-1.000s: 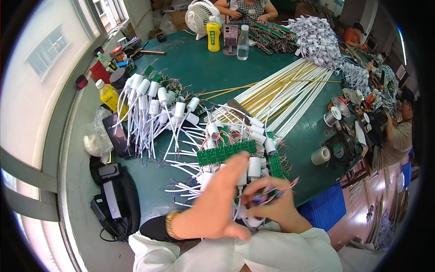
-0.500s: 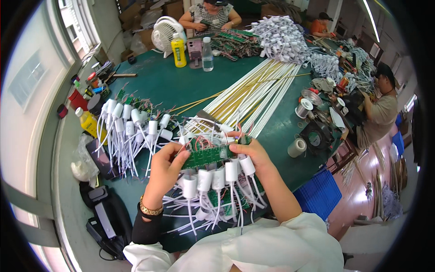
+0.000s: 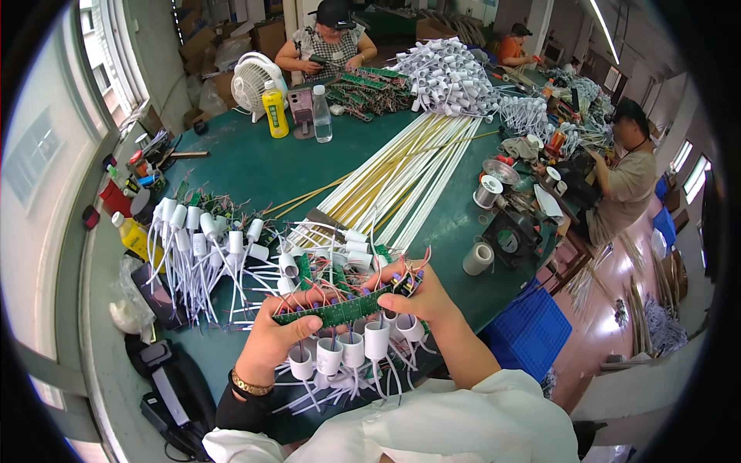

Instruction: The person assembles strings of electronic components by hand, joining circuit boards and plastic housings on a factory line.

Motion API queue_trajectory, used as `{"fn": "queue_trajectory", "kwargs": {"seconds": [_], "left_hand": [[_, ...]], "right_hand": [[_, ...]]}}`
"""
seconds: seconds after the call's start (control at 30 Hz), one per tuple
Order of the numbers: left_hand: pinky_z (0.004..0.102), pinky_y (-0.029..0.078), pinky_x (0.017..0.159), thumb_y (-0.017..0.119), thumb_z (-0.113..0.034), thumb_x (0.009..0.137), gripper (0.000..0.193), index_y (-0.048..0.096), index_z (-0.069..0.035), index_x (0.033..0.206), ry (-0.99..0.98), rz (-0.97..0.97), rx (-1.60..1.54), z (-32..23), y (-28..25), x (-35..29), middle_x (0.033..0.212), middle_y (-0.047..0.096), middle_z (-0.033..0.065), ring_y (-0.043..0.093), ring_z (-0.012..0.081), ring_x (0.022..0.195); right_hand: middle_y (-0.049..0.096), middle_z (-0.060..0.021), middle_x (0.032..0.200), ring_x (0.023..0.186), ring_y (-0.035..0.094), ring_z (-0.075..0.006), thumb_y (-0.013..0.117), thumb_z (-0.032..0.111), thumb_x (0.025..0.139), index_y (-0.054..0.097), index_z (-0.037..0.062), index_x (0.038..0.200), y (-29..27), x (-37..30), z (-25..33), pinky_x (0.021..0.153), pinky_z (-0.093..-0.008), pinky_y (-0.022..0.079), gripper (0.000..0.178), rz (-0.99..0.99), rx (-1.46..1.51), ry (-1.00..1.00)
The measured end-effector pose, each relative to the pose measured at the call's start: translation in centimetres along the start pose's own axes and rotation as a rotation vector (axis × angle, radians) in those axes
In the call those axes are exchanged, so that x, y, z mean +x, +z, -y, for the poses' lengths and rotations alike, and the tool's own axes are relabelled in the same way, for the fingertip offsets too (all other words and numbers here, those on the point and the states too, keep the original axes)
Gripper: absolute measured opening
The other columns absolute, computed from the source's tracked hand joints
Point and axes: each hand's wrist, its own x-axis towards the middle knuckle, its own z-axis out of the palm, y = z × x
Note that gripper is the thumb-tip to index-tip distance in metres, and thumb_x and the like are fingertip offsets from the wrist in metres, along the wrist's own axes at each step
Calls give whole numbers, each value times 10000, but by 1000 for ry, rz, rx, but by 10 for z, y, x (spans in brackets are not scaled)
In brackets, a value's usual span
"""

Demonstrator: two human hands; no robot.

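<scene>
My left hand (image 3: 272, 337) pinches the left end of a green circuit board strip (image 3: 340, 312), thumb on the near side. Around its right end my right hand (image 3: 429, 299) is closed, beside a cluster of small dark and blue components. Thin red wires rise along the strip's upper edge. Just below hang white cylindrical caps (image 3: 376, 339) with white cords; whether they are joined to the strip is unclear. More green boards (image 3: 336, 276) and white caps (image 3: 288, 265) lie behind my hands.
A pile of corded white caps (image 3: 207, 225) lies on the green table (image 3: 224, 159) at left. Long white and yellow rods (image 3: 409, 171) stretch toward a heap of caps (image 3: 448, 77). Bottles (image 3: 275, 110), a fan (image 3: 255, 85) and solder spools (image 3: 488, 191) stand around. Other people work nearby.
The strip has tilted, its right end now higher and its component side showing more. My hands have moved lower in the picture, and the view has shifted so more of the far side shows.
</scene>
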Motion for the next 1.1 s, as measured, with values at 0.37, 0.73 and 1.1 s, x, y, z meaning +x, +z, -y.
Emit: {"fn": "queue_trajectory", "kwargs": {"seconds": [0.37, 0.73, 1.1], "left_hand": [[345, 572, 718, 657, 12, 807, 262, 574, 108, 1035, 310, -273, 176, 26, 13, 6, 983, 644, 178, 666, 247, 775], [302, 562, 690, 666, 13, 789, 279, 584, 97, 1043, 188, -253, 124, 13, 11, 9, 939, 655, 152, 663, 210, 777], [269, 540, 710, 647, 48, 803, 282, 579, 76, 1076, 221, -280, 174, 12, 18, 3, 921, 656, 129, 661, 179, 777]], "right_hand": [[635, -55, 864, 749, 593, -93, 673, 7, 764, 606, -26, 962, 7, 7, -9, 660, -221, 473, 212, -275, -213, -31], [652, -49, 776, 675, 576, -87, 693, 63, 704, 663, 10, 887, 13, 17, 5, 657, -251, 477, 194, -122, -354, 86], [659, -96, 1018, 895, 610, -84, 640, 15, 752, 505, -32, 1235, 16, 14, -2, 731, -228, 477, 503, -142, -7, 56]]}}
